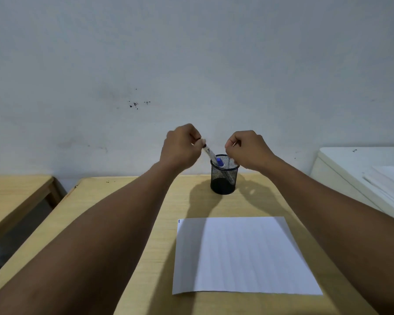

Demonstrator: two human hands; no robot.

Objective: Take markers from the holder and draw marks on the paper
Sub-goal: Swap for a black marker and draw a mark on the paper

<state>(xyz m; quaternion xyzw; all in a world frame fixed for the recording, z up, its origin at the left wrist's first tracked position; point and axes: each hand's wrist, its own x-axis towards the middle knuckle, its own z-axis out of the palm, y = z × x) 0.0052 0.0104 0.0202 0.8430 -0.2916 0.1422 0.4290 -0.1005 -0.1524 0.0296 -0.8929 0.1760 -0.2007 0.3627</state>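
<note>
A black mesh holder (224,178) stands at the far middle of the wooden table (127,201). A white marker (208,153) leans out of it to the upper left, and my left hand (180,147) pinches its top end. A blue-capped marker (220,162) also sits in the holder. My right hand (248,150) hovers just right of and above the holder, its fingers curled; whether it holds anything is hidden. A white sheet of paper (241,255) lies flat in front of the holder, with a small blue mark at its top left corner.
A second wooden table (14,194) stands to the left across a gap. A white cabinet (359,169) with stacked papers is at the right edge. A pale wall rises right behind the holder.
</note>
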